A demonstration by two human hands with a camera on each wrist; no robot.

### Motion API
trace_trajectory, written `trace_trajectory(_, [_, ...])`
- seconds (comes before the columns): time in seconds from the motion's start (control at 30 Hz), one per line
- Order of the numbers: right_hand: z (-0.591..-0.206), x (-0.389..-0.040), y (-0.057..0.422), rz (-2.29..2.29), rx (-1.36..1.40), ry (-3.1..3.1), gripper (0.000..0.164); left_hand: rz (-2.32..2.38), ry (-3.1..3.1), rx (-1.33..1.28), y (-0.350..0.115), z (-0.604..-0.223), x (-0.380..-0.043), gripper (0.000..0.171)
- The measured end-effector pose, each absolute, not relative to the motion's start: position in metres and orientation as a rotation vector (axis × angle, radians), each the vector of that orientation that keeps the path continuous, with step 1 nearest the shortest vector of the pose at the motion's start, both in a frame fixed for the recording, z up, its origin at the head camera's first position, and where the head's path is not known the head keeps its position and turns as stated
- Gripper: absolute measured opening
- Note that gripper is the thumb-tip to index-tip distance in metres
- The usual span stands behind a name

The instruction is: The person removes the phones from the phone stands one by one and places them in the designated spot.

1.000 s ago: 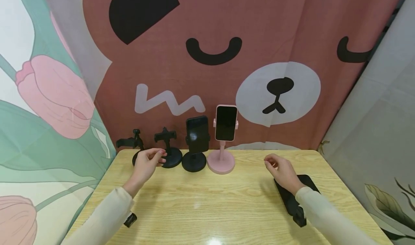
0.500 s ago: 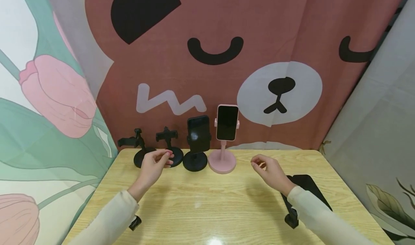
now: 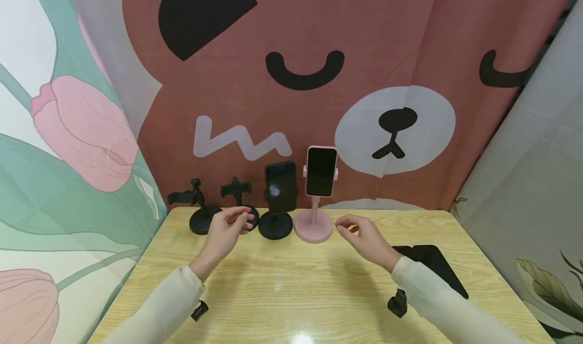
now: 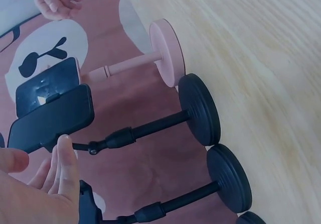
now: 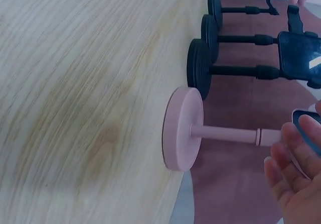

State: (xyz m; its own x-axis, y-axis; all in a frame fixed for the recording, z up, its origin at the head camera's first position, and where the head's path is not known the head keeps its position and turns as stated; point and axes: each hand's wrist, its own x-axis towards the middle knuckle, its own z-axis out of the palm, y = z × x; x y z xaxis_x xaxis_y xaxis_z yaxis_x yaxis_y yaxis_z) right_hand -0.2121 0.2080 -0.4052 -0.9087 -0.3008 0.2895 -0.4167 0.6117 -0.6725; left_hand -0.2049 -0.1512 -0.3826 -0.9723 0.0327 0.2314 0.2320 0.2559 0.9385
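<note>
My left hand (image 3: 226, 228), fingers loosely bent and holding nothing, hovers in front of a black phone stand (image 3: 235, 188) without a phone. Left of it is another black phone stand (image 3: 203, 219), also without one. A third black stand (image 3: 275, 226) bears an upright black phone (image 3: 280, 187). Beside that, a pink phone stand (image 3: 314, 225) clamps a pink-edged phone (image 3: 321, 172). My right hand (image 3: 366, 238), empty with fingers loosely bent, is just right of the pink base. In the right wrist view its fingers (image 5: 296, 143) overlap the upper end of the pink pole (image 5: 225, 133).
The stands line the back edge of the wooden table (image 3: 282, 283). Flat black objects (image 3: 439, 268) lie at the right, partly hidden by the right sleeve (image 3: 432, 283). A bear-print cloth (image 3: 364, 40) hangs behind, a tulip-print cloth (image 3: 82, 131) at the left.
My right hand has moved left toward the pink stand, uncovering more of the flat black objects. My left hand has shifted right, away from the leftmost stand.
</note>
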Motion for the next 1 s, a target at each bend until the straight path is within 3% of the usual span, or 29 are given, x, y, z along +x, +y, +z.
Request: trace_trajectory(1.0, [-0.394, -0.243, 0.163, 1.533, 0.581, -2.606, 0.038, -1.819, -2.366, -0.155, -0.131, -0.382, -0.224, 0.028])
